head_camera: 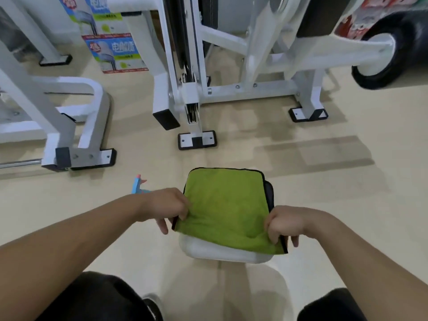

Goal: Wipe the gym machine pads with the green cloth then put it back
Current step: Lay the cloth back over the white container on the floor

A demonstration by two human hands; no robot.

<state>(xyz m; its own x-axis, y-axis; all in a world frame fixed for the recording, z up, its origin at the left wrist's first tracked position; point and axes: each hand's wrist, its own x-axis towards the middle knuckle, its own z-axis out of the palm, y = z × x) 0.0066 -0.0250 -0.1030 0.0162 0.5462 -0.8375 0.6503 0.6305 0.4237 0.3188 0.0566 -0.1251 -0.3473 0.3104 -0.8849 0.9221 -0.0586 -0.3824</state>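
The likeliest slip, as I judge it, is the green cloth (225,209) sliding off the seat pad (268,191). The cloth lies draped over the small black cushion, with only a dark sliver of the cushion showing at its 3 o'clock edge. A tug harder on one corner than the other could drag it over the white base (222,254) and onto the floor. Bunching is the other risk: if the near hem folds under, part of the pad would go unwiped. The black roller pad (391,47), at 1 o'clock in the view, sits well apart, so a cloth carried there by two corners could trail. A spray bottle (139,183) shows on the floor at the cloth's 9 o'clock, just beside the left forearm, where a careless sweep could knock it. The left hand (172,208) pinches the cloth's near-left corner at 8 o'clock, with one finger pointing down free. The right hand (283,224) is curled tightly round the near-right corner at 4 o'clock
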